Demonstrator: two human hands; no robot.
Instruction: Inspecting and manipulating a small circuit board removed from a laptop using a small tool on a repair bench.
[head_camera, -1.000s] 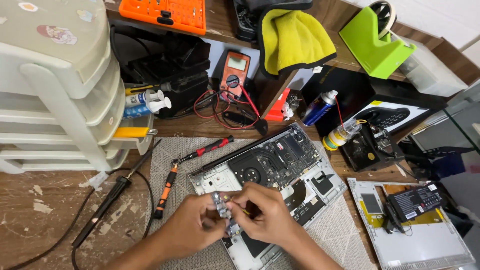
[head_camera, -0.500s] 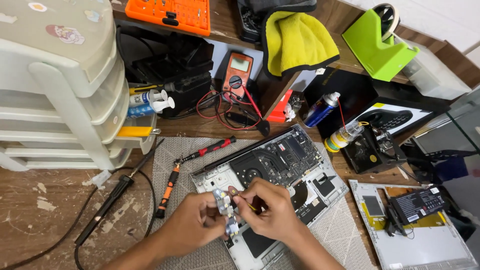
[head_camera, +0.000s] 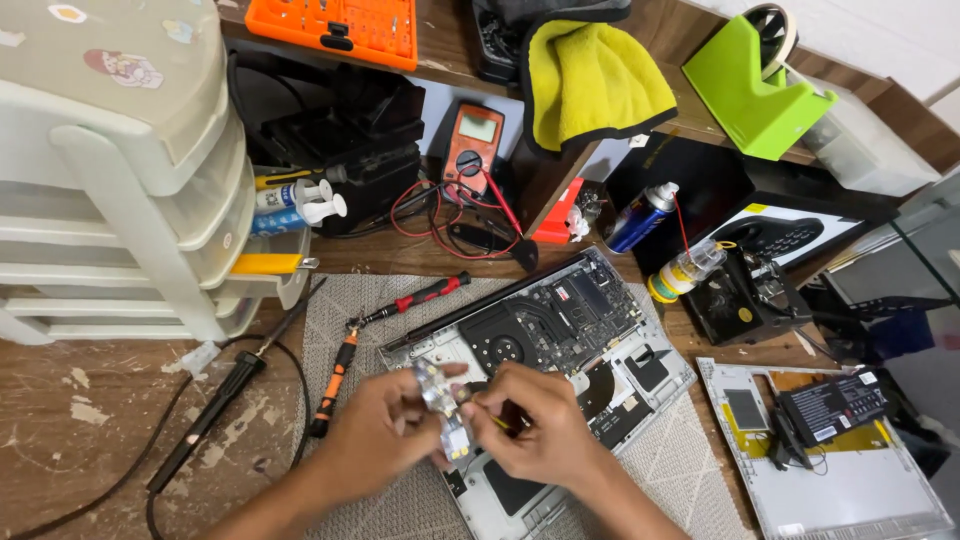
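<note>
Circuit board (head_camera: 441, 408), small, thin and likely fragile, sits above the opened laptop (head_camera: 560, 350). Your left hand (head_camera: 375, 435) pinches its edge; your right hand (head_camera: 540, 425) grips a yellow-tipped tool (head_camera: 497, 423). Keep holding it by the edges.

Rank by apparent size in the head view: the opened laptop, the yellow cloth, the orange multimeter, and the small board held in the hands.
1. opened laptop
2. yellow cloth
3. orange multimeter
4. small board, though it sits nearest the camera, so its rank against the multimeter is unsure.
</note>
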